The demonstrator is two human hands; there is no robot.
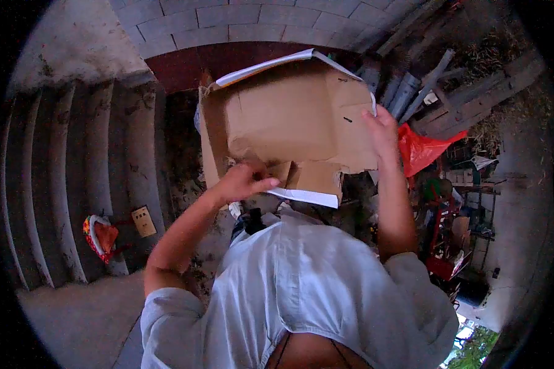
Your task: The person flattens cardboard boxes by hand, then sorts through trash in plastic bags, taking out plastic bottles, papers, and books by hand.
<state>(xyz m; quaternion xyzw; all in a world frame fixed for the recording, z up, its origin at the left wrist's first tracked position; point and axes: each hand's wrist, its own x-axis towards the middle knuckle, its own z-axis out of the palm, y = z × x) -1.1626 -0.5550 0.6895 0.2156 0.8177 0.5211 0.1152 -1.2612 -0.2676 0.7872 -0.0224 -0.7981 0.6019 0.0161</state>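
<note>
A shallow cardboard box with a brown inside and white outer edges is held up in front of my body, its open side facing me. My right hand grips its right wall near the upper corner, thumb at the white rim. At the lower left corner my left hand is closed on the near wall, with the fingers inside and partly smeared by motion. Beside that hand the near wall is torn or bent, and a loose flap with a white edge hangs toward my shirt.
Concrete steps run along the left, with a patterned bag-like item and a small tan panel on them. A red plastic bag lies right of the box. Pipes, planks and cluttered racks fill the right side.
</note>
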